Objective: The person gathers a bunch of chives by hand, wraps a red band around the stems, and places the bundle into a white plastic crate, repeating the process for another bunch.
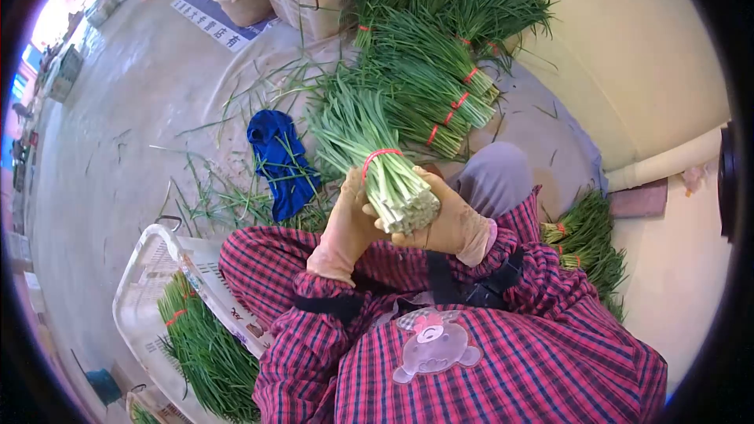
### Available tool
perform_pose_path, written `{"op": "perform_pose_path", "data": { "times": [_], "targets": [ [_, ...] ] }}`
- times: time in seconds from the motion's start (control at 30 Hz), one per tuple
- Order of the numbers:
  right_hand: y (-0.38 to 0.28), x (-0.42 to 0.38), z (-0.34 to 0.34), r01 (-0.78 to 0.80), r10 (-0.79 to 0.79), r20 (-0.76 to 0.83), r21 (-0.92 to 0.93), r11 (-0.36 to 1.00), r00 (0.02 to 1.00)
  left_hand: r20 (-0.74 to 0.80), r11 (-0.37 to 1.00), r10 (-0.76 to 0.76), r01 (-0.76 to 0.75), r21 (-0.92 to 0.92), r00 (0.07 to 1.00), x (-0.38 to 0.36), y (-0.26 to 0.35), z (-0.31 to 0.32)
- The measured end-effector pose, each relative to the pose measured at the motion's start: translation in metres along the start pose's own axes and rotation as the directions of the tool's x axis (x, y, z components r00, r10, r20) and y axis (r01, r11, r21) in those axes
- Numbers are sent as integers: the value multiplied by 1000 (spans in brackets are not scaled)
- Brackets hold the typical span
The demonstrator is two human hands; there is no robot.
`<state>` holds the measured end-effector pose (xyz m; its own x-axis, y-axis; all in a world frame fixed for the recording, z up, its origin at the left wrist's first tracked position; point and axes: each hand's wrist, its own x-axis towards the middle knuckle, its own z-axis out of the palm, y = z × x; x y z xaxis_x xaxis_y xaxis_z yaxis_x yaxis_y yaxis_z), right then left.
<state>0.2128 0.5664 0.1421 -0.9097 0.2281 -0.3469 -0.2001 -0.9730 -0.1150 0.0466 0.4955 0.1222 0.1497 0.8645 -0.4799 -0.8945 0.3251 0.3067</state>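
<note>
Between my two gloved hands is a bunch of garlic chives (397, 180), with a red band around it and its pale cut ends pointing toward me. My left hand (350, 224) wraps the bunch from the left, while my right hand (452, 224) supports it from the right and below. Some fingers are hidden behind the stems. Just beyond the held bunch, several banded bunches of chives (428, 71) lie in a pile. A crumpled blue cloth (279, 161) with loose leaves on it is to the left.
A white plastic basket (145, 247) holding banded chives stands at my left. More bunches (585, 247) lie at my right by the wall (636, 55). Farther off are a white basket (314, 4) and a small tub (243, 8). Loose leaves (216, 196) litter the floor.
</note>
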Motion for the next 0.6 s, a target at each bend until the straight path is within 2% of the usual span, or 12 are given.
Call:
{"op": "perform_pose_path", "data": {
  "times": [0.07,0.13,0.2,0.23,0.27,0.3,0.33,0.4,0.43,0.47,0.53,0.6],
  "targets": [
    [14,7,3,-39,40,-47,23,999,998,7,992,79,-78,-101,997,6,1,2],
    [26,9,17,-47,34,-192,-61,997,981,83,982,70,-54,-181,994,6,4,-2],
    [25,5,16,-116,101,-122,-121,986,987,122,939,0,42,-343,993,-1,6,0],
    [25,2,9,-275,276,-2,-83,958,961,186,924,-35,103,-369,982,2,8,-13],
    [23,-2,4,-429,434,121,-66,901,893,150,954,10,35,-296,989,15,8,-32],
    [20,-20,26,-385,394,-61,-399,832,917,192,960,29,25,-277,981,14,10,-33],
    [16,-27,22,-388,398,-63,-403,829,915,233,966,47,15,-258,971,12,11,-30],
    [14,-38,13,-247,59,-255,-810,533,965,63,964,104,-85,-251,993,5,10,-20],
    [8,-38,11,-276,-63,-336,-854,440,940,-55,974,131,-139,-179,990,1,10,-14],
    [3,-37,12,-278,-62,-338,-854,440,939,-56,974,130,-138,-181,990,2,8,-16],
    [-4,-34,22,-54,-324,-337,-761,646,884,-94,894,385,-345,287,918,6,4,-16],
    [-13,-9,3,-66,-314,-315,-792,607,896,-84,831,446,-377,410,891,1,-3,-5]
  ]
}}
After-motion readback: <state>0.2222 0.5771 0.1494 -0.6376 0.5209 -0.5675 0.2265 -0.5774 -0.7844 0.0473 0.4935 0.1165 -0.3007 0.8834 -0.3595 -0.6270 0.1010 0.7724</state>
